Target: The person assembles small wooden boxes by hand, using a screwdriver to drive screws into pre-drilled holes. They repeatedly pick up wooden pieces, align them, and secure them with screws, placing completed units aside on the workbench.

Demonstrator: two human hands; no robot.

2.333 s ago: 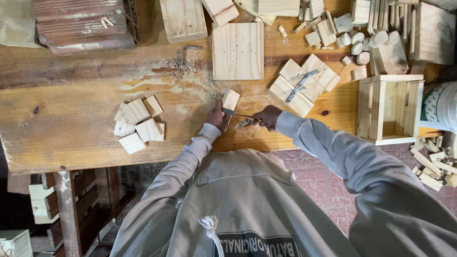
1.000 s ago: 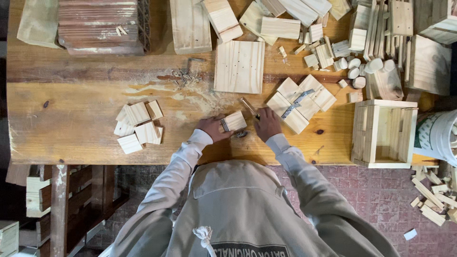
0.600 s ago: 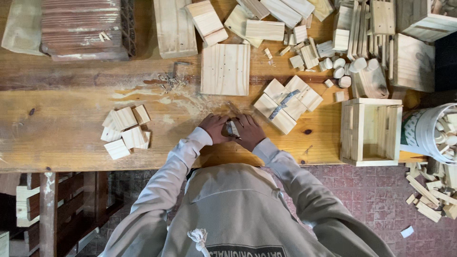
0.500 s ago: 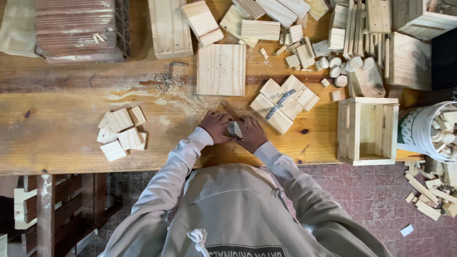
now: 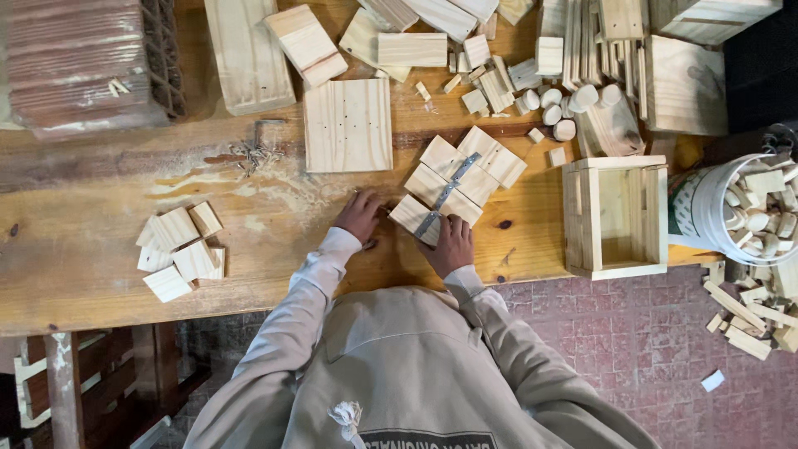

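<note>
Table [image 5: 100,274] edge sits just behind your wrists. Block cluster [image 5: 465,170] with its metal strip [image 5: 449,193] lies just beyond your fingers; a nudge could scatter it. Left hand [image 5: 359,214] and right hand [image 5: 450,243] fingers press the small block [image 5: 413,216] flat between them; uneven pressure could skew it.

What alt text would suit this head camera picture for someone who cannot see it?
Seen from above, a person's left hand and right hand rest at a cluster of small square wood blocks on a wooden workbench, with an open wooden crate nearby.

One open wooden crate [image 5: 615,218], one white bucket [image 5: 721,218] (full of offcuts), two hands.
</note>
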